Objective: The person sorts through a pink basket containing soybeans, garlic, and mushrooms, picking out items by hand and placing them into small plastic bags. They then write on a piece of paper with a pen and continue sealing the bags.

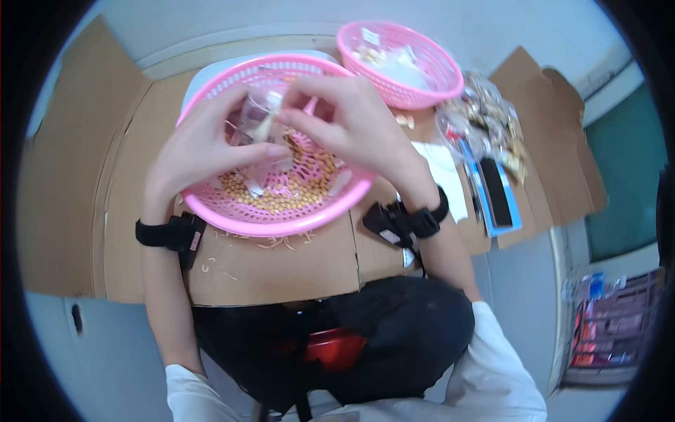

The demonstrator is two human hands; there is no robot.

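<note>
My left hand (200, 148) is closed round a small clear plastic bag (257, 109), its thumb and fingers on either side. At the bag's right edge, my right hand (344, 119) has its thumb and index finger pinched together; what lies between them is hidden. A pale piece (263, 131) shows by the bag, too blurred to name. Both hands are above a large pink plastic basket (281, 228). Round tan beans (278, 202) cover much of its bottom, with several small plastic packets (254, 188) among them.
A smaller pink basket (450, 90) with bagged items stands at the back right. Nearby are a heap of clear packets (492, 116), a round clear container (455, 137), a dark phone (498, 191) on a blue item and white paper (443, 176). Cardboard (281, 274) lies underneath.
</note>
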